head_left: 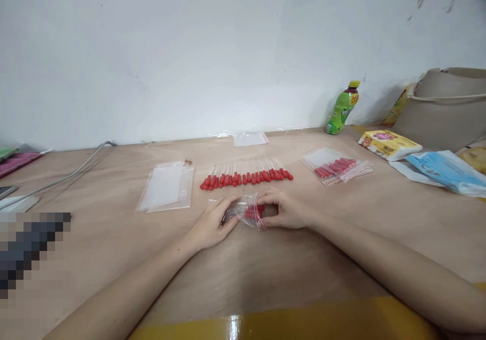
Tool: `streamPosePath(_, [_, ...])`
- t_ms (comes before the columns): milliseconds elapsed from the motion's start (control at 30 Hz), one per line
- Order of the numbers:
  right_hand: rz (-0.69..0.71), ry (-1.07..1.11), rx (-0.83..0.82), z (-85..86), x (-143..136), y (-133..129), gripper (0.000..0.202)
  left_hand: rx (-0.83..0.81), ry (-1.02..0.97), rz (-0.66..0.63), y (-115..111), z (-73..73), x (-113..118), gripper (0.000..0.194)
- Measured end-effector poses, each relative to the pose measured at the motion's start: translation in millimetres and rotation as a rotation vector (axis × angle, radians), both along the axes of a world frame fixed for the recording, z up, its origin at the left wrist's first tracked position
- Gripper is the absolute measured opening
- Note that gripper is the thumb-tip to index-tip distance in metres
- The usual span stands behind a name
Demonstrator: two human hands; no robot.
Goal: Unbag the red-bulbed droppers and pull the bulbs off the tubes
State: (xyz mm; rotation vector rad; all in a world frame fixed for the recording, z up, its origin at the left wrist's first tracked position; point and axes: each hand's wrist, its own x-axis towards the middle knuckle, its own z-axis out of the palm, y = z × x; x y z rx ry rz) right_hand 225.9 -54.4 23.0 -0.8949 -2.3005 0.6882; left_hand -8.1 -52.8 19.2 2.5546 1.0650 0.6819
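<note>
- A clear bag lies low over the near-middle part of the surface, between the two hands, in front of a row of sticks.
- The bag is thin, see-through and glossy, its film crinkled and bulging rather than flat, with pale highlights along the folds.
- A narrow pinkish-red line runs along its right end, where the film gathers by the fingertips.
- Inside, toward that end, several red heads show through the plastic, bunched together; their exact number cannot be told.
- The left hand curves around the bag's left part, its thumb and fingers parted, with the film held between them.
- The right hand makes a rounded C at the other end, fingertips above and thumb below gripping the edge, with a gap between.
- Just beyond, red-tipped sticks lie side by side, matte red heads toward the person, slim pale stems pointing to the wall.
- To the right, filled bags overlap in a pile, more red heads visible through them.
- To the left, flat bags lie stacked, whitish and smooth.
</note>
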Motion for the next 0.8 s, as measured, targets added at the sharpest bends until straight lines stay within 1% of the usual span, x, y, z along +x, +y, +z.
streamPosePath(100, [-0.111,-0.017,0.018,-1.2,-8,-4,0.026,0.002,-0.006,0.002,0,0.3,0,0.039])
streamPosePath(200, [-0.169,-0.009,-0.008,-2.2,-13,-7,0.016,0.002,-0.01,-0.006,-1,0.9,0,0.038])
streamPosePath(233, [-0.173,0.0,-0.015,-2.5,-13,-7,0.016,0.002,-0.01,-0.012,-1,1.0,0,0.038])
streamPosePath(400, [-0.11,0.019,0.028,-5.0,-7,-4,0.024,0.015,-0.009,-0.028,-1,0.9,0,0.039])
streamPosePath(533, [-0.054,0.094,0.049,-7.0,-4,-3,0.023,0.007,-0.012,-0.024,-2,2.0,1,0.039])
streamPosePath(600, [-0.019,0.135,0.003,-6.4,-3,-1,0.021,-0.004,-0.01,-0.022,-2,2.2,1,0.039])
streamPosePath(667, [0.009,0.182,-0.077,-4.9,0,1,0.019,-0.005,-0.009,-0.022,-2,2.0,0,0.039])
streamPosePath(733, [-0.001,0.23,-0.162,-3.6,5,4,0.017,-0.004,-0.005,-0.024,-2,1.7,0,0.04])
streamPosePath(800, [-0.043,0.289,-0.279,-3.8,10,7,0.019,-0.01,0.005,-0.023,-1,1.5,-1,0.041])
